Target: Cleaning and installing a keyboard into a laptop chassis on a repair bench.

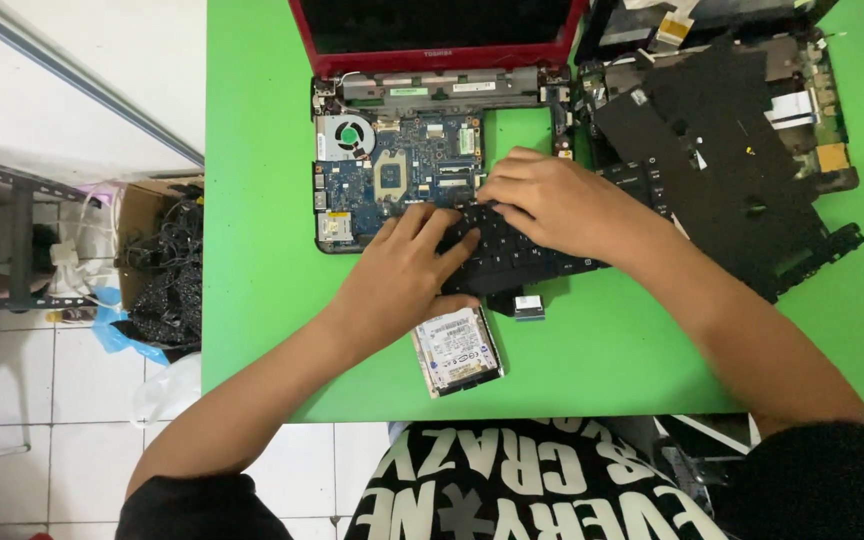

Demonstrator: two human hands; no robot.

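nearest the person, at the front edge of the bright green desk (252, 200), lies a small silver rectangular hard drive (457, 350) with a white label, flat and just below the left hand. beside it, a little to the right, sits a small pale connector piece (529, 306) on the green surface. above these, the flat black laptop keyboard (512, 255) rests partly on the desk and partly over the front of the opened laptop base. the left hand (402, 280) is laid on the keyboard's left end, fingers spread and half curled, thumb tucked under the near edge, so it looks to be pinching that edge. the right hand (557, 205) covers the keyboard's upper right part, fingers bent down onto the keys; whether it grips or only presses i cannot tell. the keyboard looks thin, light and somewhat bendy, with a fragile ribbon end, so i judge it best held by both long edges rather than by the keys. behind it lies the exposed blue motherboard (402, 170) with a round cooling fan (347, 135), then the red-framed laptop screen (432, 30). to the right sits a dismantled black laptop casing (742, 170). left of the desk, on the tiled floor, a cardboard box of black cables (162, 260) stands.
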